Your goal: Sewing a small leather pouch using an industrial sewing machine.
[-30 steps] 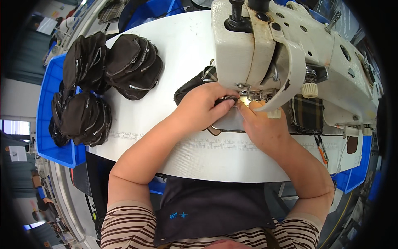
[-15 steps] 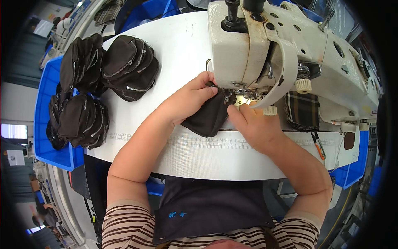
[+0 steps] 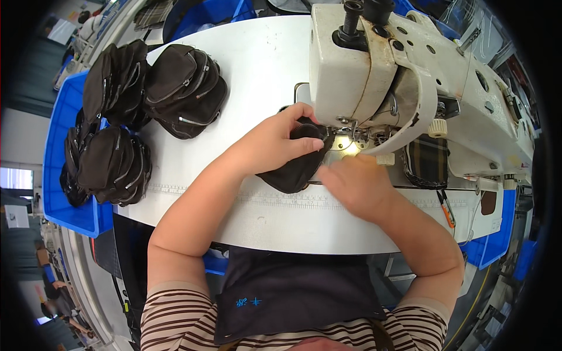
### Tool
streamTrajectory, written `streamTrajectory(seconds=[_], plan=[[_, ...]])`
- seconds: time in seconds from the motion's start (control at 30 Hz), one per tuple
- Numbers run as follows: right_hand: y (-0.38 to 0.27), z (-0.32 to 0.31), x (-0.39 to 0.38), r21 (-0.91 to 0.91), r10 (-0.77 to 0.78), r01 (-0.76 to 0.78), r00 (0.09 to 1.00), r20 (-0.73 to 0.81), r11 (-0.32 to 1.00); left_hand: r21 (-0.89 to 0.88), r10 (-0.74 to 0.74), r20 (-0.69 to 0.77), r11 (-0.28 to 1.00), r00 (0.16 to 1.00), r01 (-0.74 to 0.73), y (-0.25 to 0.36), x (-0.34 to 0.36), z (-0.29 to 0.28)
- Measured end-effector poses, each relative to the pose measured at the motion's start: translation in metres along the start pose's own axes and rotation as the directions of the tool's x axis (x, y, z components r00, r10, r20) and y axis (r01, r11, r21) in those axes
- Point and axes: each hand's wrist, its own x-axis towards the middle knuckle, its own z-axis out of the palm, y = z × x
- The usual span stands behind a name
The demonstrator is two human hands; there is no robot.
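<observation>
A dark brown zippered fabric pouch lies on the sewing machine's white bed, its zipper edge beside the lit needle area. My left hand grips its upper part, thumb on top and fingers at the far edge. My right hand is just right of the pouch, in front of the presser foot. Its fingers are curled and smeared by motion, and whether they touch the cloth is unclear. The sewing machine's head stands directly beyond both hands.
At the left, stacked dark pouches lie on the table, and others rest over a blue bin. A plaid-lined dark piece lies right of the needle. Orange-handled thread snips lie near the right front edge.
My left hand has shifted slightly right, its thumb now further over the pouch. The pouch has turned and bunched a little. My right hand has moved slightly down, away from the pouch's zipper edge.
</observation>
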Motion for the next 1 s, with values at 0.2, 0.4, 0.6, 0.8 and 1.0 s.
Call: streamTrajectory(seconds=[0.2,0.4,0.6,0.8,1.0], plan=[[0.008,0.008,0.002,-0.228,0.129,-0.153,0.985,-0.116,0.962,-0.324,-0.240,0.034,0.916,0.970,0.238,0.017,0.001,-0.003],[0.000,-0.002,0.001,-0.303,0.026,-0.070,0.989,-0.147,0.951,-0.583,-0.292,0.090,0.760,0.952,0.288,0.020,0.002,0.004],[-0.003,0.001,0.004,-0.250,-0.023,0.006,0.997,-0.067,0.968,-0.214,-0.072,-0.085,0.975,0.994,0.053,0.011,-0.001,0.005],[-0.001,0.008,-0.003,-0.029,0.003,-0.003,1.000,0.021,1.000,0.718,0.237,-0.363,0.688,0.901,0.108,0.024,-0.002,0.001],[-0.004,0.004,0.000,-0.080,-0.008,0.013,0.999,0.051,0.997,0.650,0.133,-0.365,0.745,0.922,0.150,0.009,0.001,-0.018]])
